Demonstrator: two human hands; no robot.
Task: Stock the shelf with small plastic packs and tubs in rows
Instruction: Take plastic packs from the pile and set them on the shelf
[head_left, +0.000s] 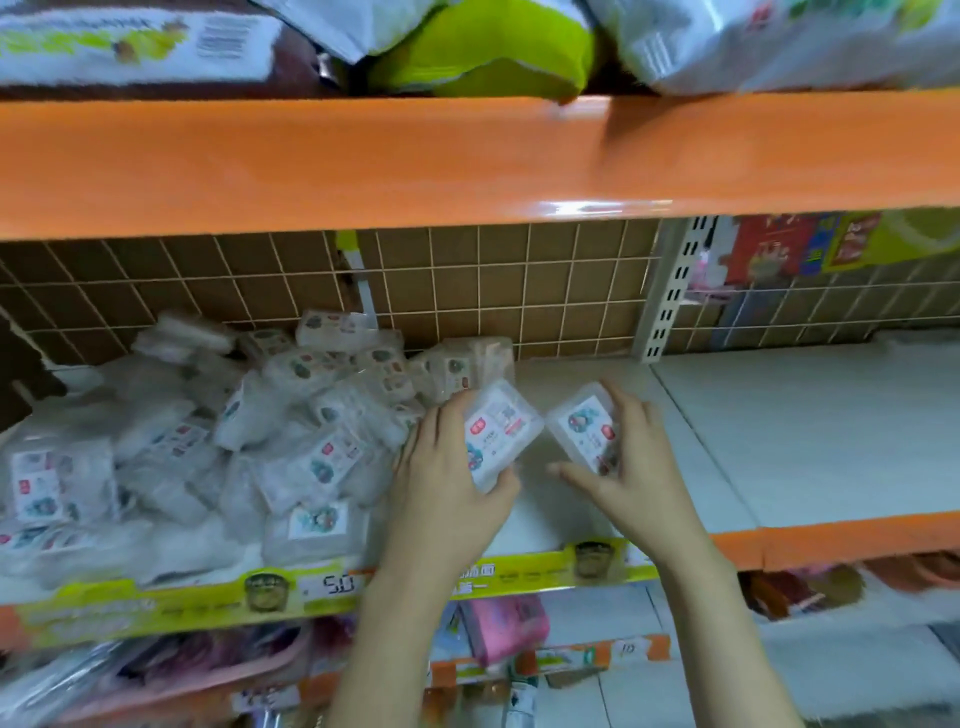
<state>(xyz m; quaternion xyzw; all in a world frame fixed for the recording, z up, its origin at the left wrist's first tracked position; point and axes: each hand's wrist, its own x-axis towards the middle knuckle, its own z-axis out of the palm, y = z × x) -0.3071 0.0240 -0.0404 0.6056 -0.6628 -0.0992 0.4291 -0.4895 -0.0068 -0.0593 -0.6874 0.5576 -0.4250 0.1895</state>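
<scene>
Both hands are gripping labelled clear plastic tubs: left hand (447, 467) its tub (498, 434), right hand (631, 462) another (584, 431). Best seated squarely along the white shelf (779, 415) back edge, touching.

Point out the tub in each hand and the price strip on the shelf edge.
Left-hand tub (500, 431), head view, on its printed label.
Right-hand tub (584, 428), head view, on its clear lid.
Price strip (332, 584), head view, on the white price tag.

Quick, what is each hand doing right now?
Left hand: grips a clear tub, tilted above the shelf.
Right hand: grips another tub beside it.
</scene>
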